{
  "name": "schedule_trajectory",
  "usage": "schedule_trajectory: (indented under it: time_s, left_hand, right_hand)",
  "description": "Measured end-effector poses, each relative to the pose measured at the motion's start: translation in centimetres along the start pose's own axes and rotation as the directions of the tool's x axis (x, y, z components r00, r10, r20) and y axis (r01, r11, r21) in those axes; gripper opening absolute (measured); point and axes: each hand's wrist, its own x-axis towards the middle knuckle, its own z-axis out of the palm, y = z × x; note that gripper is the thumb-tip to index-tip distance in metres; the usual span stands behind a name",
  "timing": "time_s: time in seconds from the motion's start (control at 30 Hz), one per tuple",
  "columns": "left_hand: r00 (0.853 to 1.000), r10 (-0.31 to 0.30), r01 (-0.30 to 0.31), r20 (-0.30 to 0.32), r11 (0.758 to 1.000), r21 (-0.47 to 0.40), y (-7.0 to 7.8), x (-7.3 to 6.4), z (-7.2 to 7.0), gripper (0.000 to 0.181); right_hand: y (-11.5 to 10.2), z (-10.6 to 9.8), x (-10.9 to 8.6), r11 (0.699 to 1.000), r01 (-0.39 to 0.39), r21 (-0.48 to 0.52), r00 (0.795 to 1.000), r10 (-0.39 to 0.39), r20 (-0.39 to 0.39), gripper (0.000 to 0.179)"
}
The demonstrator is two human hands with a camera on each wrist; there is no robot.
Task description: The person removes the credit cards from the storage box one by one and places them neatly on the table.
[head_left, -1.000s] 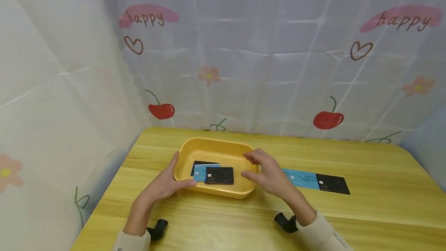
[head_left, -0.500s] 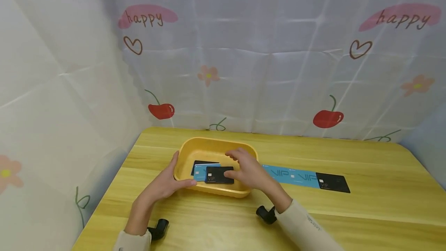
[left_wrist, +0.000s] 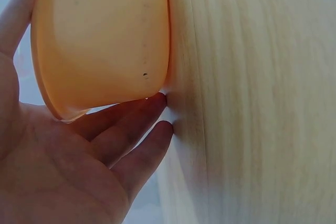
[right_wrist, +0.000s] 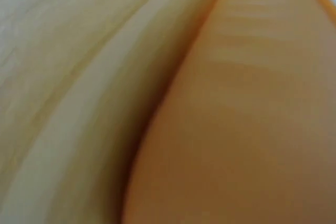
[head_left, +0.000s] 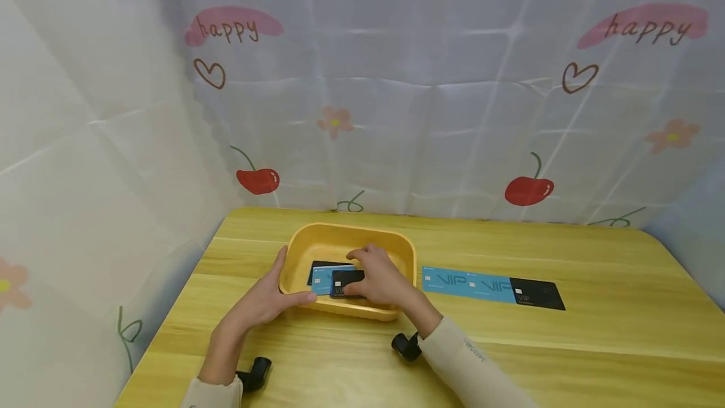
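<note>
Your right wrist view, blurred: orange basket's (right_wrist: 226, 129) outer wall fills the right, faintly banded higher up; wood-grain table (right_wrist: 63, 77) at left, dark shadow between.

Wood-grained table (head_left: 623, 332): yellow tray (head_left: 354, 310) toward the far-left corner, two blue cards (head_left: 444, 281) and a black card (head_left: 537, 294) stretching toward the right edge!

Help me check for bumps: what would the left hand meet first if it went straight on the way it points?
The left hand would most likely meet the yellow tray first; its end wall stands right there, with exact contact hard to judge.
</note>
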Motion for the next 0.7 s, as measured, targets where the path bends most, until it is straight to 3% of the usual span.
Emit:
schedule_trajectory:
  time_s: [0.37, 0.7]
  left_hand:
    - [1.000, 0.005, -0.005, -0.005, 1.000, 0.003, 0.2, 0.1, -0.1, 0.119]
    - [1.000, -0.006, 0.006, 0.002, 1.000, 0.017, 0.3, -0.1, -0.2, 0.120]
  right_hand:
    - [0.6, 0.9, 0.9, 0.995, -0.034, -0.089, 0.995, 0.042, 0.091, 0.070]
    - [0.6, 1.3, 0.8, 0.972, -0.013, -0.233, 0.996, 0.035, 0.088, 0.065]
